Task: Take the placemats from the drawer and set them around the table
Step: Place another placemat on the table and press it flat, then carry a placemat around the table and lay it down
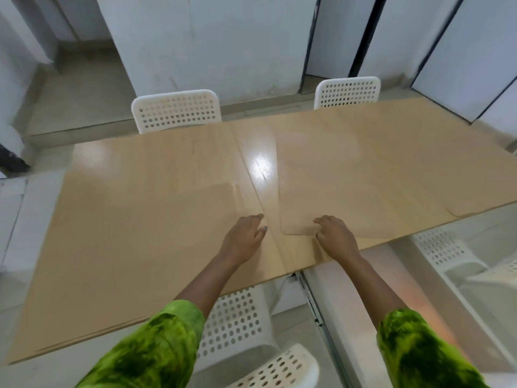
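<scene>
— Pale wood first: table (134,233), filling the middle, split by a seam from 12 toward 6 o'clock.
— Around it?
— White perforated seats. Far left chair (176,110) at 11 o'clock and far right chair (348,92) at 1 o'clock, both beyond the far edge. Near chair (237,317) tucked in at 6 o'clock.
— Placemats?
— Same wood tone, hard to pick out. Right placemat (349,177) flat on the table at 1 o'clock, turned slightly askew. Left placemat (181,219) flat at 10 o'clock, just across the seam. Rounded corner of a third placemat (481,203) at 3 o'clock, by the table edge.
— Arms?
— Both stretched forward out of mottled green sleeves (156,348), forearms bare, palms down.
— Left hand?
— Left hand (244,236) resting just left of the seam, over the left placemat's right edge. Fingers loosely bent, gripping nothing.
— Right hand?
— Right hand (335,236) at the right placemat's near left corner. One fingertip on top, other fingers bent at the edge. Pressing or pinching: cannot tell.
</scene>
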`<control>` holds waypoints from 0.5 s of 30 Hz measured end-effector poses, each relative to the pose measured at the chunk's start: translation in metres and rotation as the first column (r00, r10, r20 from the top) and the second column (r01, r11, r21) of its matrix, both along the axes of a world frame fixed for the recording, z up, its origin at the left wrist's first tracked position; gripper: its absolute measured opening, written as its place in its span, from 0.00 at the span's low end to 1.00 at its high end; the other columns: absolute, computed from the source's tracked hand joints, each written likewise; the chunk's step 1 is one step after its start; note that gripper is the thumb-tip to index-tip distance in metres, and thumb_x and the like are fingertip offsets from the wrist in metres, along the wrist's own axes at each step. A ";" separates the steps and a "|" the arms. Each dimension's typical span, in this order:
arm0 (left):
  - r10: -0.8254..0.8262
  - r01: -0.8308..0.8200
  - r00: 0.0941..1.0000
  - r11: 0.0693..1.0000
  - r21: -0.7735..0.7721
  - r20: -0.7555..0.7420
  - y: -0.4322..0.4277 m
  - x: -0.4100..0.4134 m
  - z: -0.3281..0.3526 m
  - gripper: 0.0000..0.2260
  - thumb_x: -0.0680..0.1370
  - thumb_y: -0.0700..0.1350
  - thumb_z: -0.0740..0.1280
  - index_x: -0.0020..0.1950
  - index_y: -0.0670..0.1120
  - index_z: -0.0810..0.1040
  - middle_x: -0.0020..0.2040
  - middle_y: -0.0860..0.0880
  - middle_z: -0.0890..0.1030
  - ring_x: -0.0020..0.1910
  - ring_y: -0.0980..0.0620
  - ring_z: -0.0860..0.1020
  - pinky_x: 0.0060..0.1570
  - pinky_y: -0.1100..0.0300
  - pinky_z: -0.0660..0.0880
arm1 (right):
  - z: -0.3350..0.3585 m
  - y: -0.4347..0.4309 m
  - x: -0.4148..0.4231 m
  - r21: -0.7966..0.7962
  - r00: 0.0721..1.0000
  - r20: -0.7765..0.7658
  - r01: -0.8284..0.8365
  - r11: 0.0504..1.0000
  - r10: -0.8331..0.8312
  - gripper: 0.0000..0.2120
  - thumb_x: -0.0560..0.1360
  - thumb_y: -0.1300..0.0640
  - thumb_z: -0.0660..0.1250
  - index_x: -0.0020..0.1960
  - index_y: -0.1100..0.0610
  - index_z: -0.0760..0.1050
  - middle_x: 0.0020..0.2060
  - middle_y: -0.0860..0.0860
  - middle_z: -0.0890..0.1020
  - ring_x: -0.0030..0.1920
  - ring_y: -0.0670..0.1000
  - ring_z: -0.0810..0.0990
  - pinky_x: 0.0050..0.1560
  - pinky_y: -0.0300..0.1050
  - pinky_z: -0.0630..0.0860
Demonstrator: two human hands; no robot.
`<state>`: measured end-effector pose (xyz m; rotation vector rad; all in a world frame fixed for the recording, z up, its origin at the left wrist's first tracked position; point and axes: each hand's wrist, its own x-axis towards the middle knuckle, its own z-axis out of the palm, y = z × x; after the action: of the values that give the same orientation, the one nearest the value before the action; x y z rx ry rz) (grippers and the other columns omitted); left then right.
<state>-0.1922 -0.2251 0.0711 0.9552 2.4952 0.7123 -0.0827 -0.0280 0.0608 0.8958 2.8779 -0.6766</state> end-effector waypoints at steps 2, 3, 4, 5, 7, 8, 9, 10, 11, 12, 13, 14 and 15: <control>0.080 -0.101 0.977 0.990 0.097 0.196 0.035 0.011 -0.001 0.20 0.82 0.44 0.54 0.73 0.42 0.63 0.71 0.44 0.69 0.70 0.47 0.65 0.66 0.57 0.63 | -0.002 0.020 0.000 -0.014 0.999 0.036 -0.037 0.999 0.037 0.19 0.77 0.58 0.57 0.67 0.54 0.71 0.69 0.52 0.71 0.69 0.52 0.68 0.62 0.44 0.67; 0.136 -0.181 0.947 0.974 0.134 0.290 0.049 0.016 -0.001 0.19 0.81 0.42 0.54 0.73 0.42 0.64 0.70 0.44 0.69 0.69 0.47 0.67 0.64 0.58 0.64 | -0.003 0.027 -0.001 -0.016 0.997 0.049 -0.057 0.998 0.058 0.18 0.78 0.57 0.57 0.66 0.53 0.72 0.68 0.51 0.72 0.67 0.52 0.70 0.61 0.45 0.69; 0.200 -0.268 0.906 0.953 0.140 0.373 0.063 0.019 -0.003 0.19 0.81 0.40 0.55 0.72 0.41 0.65 0.69 0.43 0.70 0.67 0.47 0.69 0.60 0.60 0.66 | -0.004 0.033 -0.001 -0.014 0.995 0.058 -0.078 0.997 0.079 0.17 0.78 0.56 0.57 0.65 0.53 0.73 0.66 0.51 0.73 0.65 0.52 0.72 0.58 0.44 0.70; 0.274 -0.365 0.849 0.923 0.125 0.451 0.075 0.021 -0.004 0.18 0.80 0.39 0.54 0.70 0.41 0.66 0.67 0.43 0.72 0.64 0.46 0.71 0.56 0.60 0.68 | -0.005 0.038 -0.001 -0.007 0.993 0.059 -0.101 0.995 0.101 0.16 0.78 0.55 0.57 0.63 0.53 0.75 0.65 0.50 0.75 0.63 0.52 0.74 0.56 0.44 0.71; 0.421 -0.582 0.659 0.810 0.069 0.623 0.092 0.022 -0.006 0.18 0.78 0.37 0.54 0.67 0.41 0.68 0.62 0.43 0.73 0.61 0.44 0.73 0.56 0.55 0.71 | -0.008 0.043 0.000 0.017 0.989 0.053 -0.142 0.990 0.141 0.15 0.78 0.55 0.58 0.61 0.53 0.76 0.63 0.50 0.75 0.61 0.52 0.75 0.53 0.43 0.72; 0.450 -0.670 0.549 0.741 0.049 0.704 0.096 0.022 -0.007 0.17 0.77 0.37 0.55 0.65 0.41 0.69 0.59 0.43 0.74 0.58 0.44 0.73 0.57 0.53 0.71 | -0.009 0.043 0.000 0.037 0.986 0.051 -0.162 0.986 0.160 0.15 0.78 0.54 0.58 0.61 0.52 0.76 0.62 0.50 0.76 0.60 0.52 0.75 0.52 0.42 0.72; 0.450 -0.736 0.456 0.676 0.041 0.768 0.100 0.021 -0.008 0.14 0.76 0.35 0.55 0.60 0.41 0.70 0.55 0.43 0.73 0.53 0.44 0.74 0.54 0.53 0.72 | -0.009 0.044 0.000 0.058 0.983 0.052 -0.179 0.982 0.176 0.15 0.77 0.53 0.59 0.62 0.51 0.76 0.62 0.50 0.75 0.60 0.51 0.75 0.52 0.42 0.72; 0.447 -0.786 0.386 0.617 0.034 0.807 0.103 0.020 -0.007 0.11 0.75 0.34 0.55 0.54 0.41 0.71 0.50 0.44 0.72 0.47 0.46 0.73 0.49 0.55 0.71 | -0.009 0.043 0.000 0.079 0.981 0.054 -0.192 0.978 0.189 0.15 0.77 0.52 0.59 0.62 0.51 0.75 0.61 0.50 0.75 0.60 0.51 0.75 0.51 0.42 0.72; 0.448 -0.824 0.326 0.566 0.018 0.832 0.105 0.018 -0.005 0.08 0.75 0.32 0.55 0.48 0.40 0.71 0.45 0.44 0.71 0.41 0.49 0.70 0.44 0.57 0.69 | -0.008 0.043 -0.001 0.096 0.979 0.058 -0.202 0.975 0.197 0.16 0.76 0.51 0.60 0.62 0.50 0.75 0.60 0.49 0.75 0.60 0.51 0.75 0.51 0.42 0.72; 0.442 -0.847 0.276 0.532 -0.001 0.853 0.106 0.016 -0.003 0.08 0.75 0.31 0.55 0.43 0.41 0.70 0.41 0.46 0.70 0.37 0.51 0.68 0.40 0.59 0.67 | -0.008 0.042 -0.002 0.112 0.977 0.066 -0.211 0.971 0.205 0.16 0.76 0.49 0.60 0.63 0.49 0.74 0.59 0.50 0.75 0.59 0.51 0.74 0.51 0.43 0.72; 0.434 -0.861 0.238 0.509 -0.018 0.869 0.107 0.014 -0.003 0.09 0.74 0.30 0.55 0.41 0.41 0.70 0.38 0.46 0.69 0.35 0.52 0.66 0.36 0.61 0.65 | -0.007 0.041 -0.003 0.132 0.973 0.079 -0.224 0.966 0.215 0.17 0.76 0.47 0.60 0.63 0.49 0.73 0.58 0.50 0.75 0.58 0.51 0.75 0.50 0.44 0.72; 0.433 -0.871 0.216 0.490 -0.027 0.875 0.107 0.013 -0.003 0.08 0.74 0.30 0.55 0.43 0.39 0.72 0.37 0.46 0.69 0.34 0.52 0.66 0.35 0.61 0.64 | -0.007 0.039 -0.004 0.155 0.969 0.095 -0.240 0.958 0.227 0.18 0.75 0.45 0.60 0.63 0.49 0.73 0.57 0.51 0.75 0.58 0.51 0.75 0.50 0.44 0.73; 0.434 -0.880 0.201 0.474 -0.033 0.879 0.108 0.011 -0.002 0.08 0.74 0.31 0.56 0.48 0.38 0.73 0.37 0.46 0.69 0.33 0.52 0.66 0.33 0.61 0.64 | -0.007 0.038 -0.005 0.175 0.966 0.109 -0.252 0.952 0.235 0.19 0.75 0.43 0.61 0.63 0.49 0.72 0.56 0.51 0.75 0.57 0.52 0.74 0.49 0.45 0.73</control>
<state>-0.1809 -0.1176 0.0693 -0.5590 1.7096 1.6763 -0.0880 0.0096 0.0543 0.5524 2.9385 -0.3394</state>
